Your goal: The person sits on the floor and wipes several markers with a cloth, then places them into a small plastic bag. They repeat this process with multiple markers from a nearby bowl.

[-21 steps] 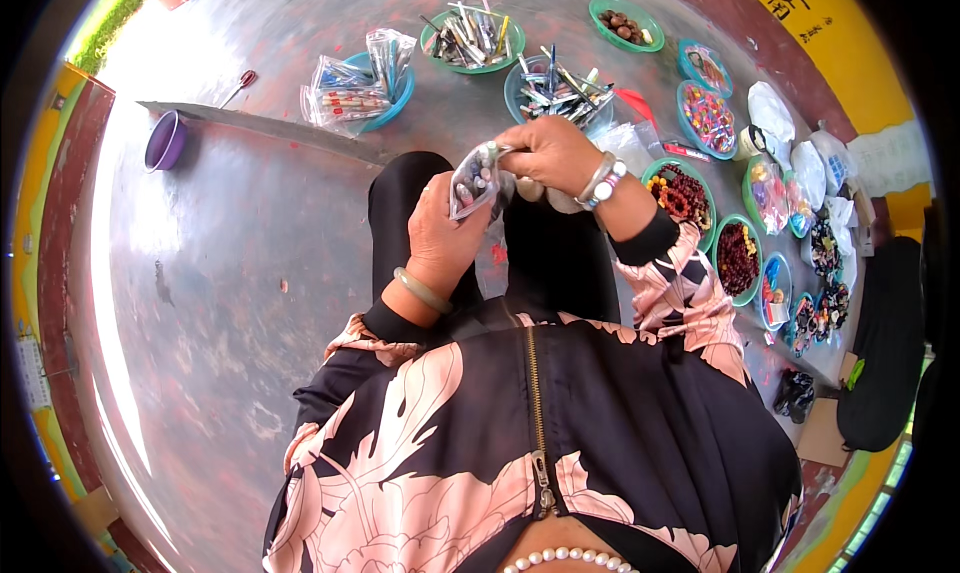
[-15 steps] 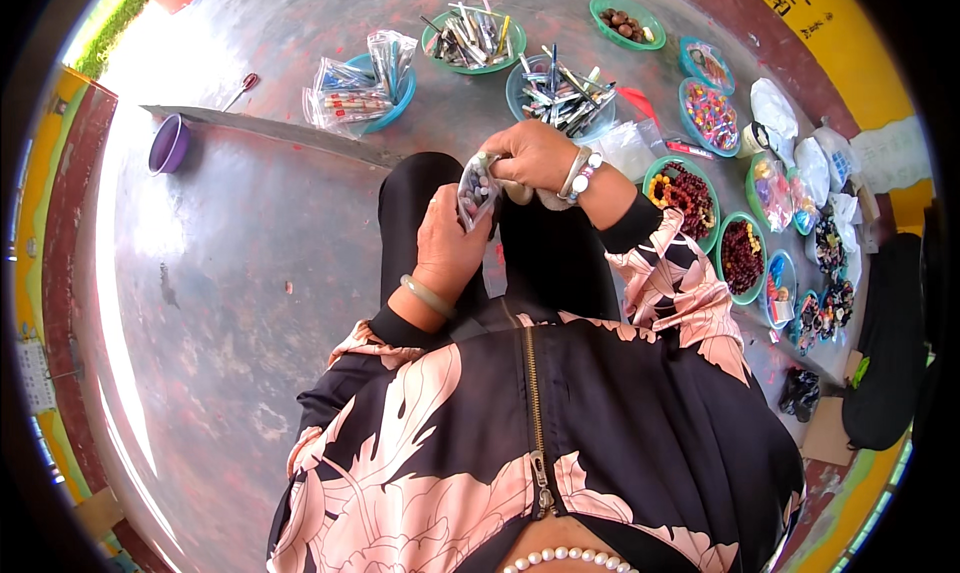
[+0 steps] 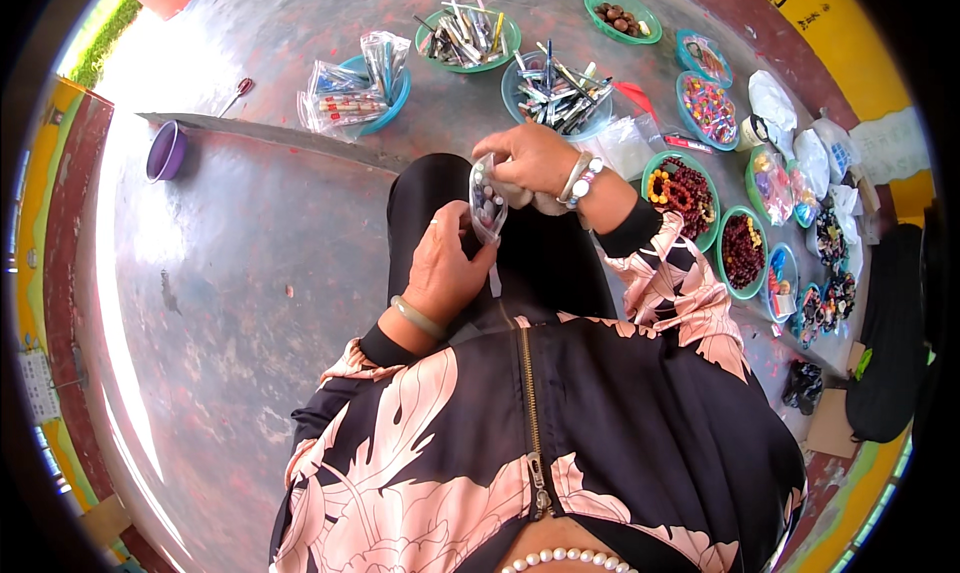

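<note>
A small clear plastic bag [image 3: 487,205] with dark and pale rounded pieces in it hangs upright above my knees. My left hand [image 3: 445,263] pinches its lower part from the left side. At its top edge, the thumb and fingers of my right hand [image 3: 540,160] are closed on the bag's mouth. Some of the right fingers are hidden behind the palm. I wear a pale bangle [image 3: 418,318] on the left wrist and white beads [image 3: 586,181] on the right.
Beyond my knees stand basins of pens [image 3: 556,98] and packed pens [image 3: 345,103]. On the right are basins of dark red beads [image 3: 741,253], wrapped sweets [image 3: 709,111] and white bags [image 3: 772,103]. A ledge edge [image 3: 270,131] runs left toward a purple basin [image 3: 167,153].
The bag has shifted slightly right and now hangs more upright. My left hand has moved a little right and down, its fingers lower on the bag. The right hand stays nearly in place.
</note>
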`<act>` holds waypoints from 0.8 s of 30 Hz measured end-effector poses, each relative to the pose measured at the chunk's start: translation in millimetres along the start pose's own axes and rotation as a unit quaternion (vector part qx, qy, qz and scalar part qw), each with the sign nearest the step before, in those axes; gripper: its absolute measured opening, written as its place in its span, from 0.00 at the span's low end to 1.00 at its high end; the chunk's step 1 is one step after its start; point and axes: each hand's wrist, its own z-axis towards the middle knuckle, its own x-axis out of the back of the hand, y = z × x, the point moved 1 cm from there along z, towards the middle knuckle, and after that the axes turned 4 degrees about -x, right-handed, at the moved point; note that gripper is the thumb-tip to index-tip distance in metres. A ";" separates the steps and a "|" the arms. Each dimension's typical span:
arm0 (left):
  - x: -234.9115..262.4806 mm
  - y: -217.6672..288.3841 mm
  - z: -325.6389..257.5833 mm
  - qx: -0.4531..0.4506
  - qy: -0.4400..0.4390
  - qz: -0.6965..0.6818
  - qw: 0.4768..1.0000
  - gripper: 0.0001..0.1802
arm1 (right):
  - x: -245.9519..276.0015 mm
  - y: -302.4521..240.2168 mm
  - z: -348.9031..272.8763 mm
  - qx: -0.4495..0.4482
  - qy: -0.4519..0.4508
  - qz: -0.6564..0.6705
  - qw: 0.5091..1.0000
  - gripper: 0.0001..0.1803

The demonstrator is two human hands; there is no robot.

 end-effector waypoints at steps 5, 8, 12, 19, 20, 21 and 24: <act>19.8 1.0 -2.6 -0.117 0.050 0.034 0.991 0.25 | 42.2 -12.4 -20.5 -0.039 0.043 -0.072 0.996 0.16; 32.2 3.3 5.6 -0.209 0.054 0.057 0.975 0.19 | 56.4 -27.9 -35.0 -0.062 0.041 -0.077 0.994 0.13; 29.6 11.1 27.0 -0.276 0.060 0.102 0.954 0.15 | 26.1 -11.1 -37.5 -0.063 -0.049 -0.088 0.993 0.24; 21.5 12.1 37.6 -0.296 -0.027 0.150 0.943 0.14 | 1.2 -5.6 -36.7 -0.129 -0.029 0.038 0.991 0.15; 20.1 9.2 37.2 -0.293 -0.033 0.140 0.945 0.14 | 1.1 -4.2 -36.5 -0.138 -0.026 0.096 0.985 0.14; 18.6 7.0 36.6 -0.293 -0.029 0.135 0.946 0.14 | 0.4 -1.9 -36.6 -0.147 -0.022 0.153 0.977 0.13; 15.9 5.0 34.9 -0.290 -0.011 0.113 0.950 0.13 | 0.9 -1.9 -37.5 -0.174 -0.027 0.291 0.940 0.10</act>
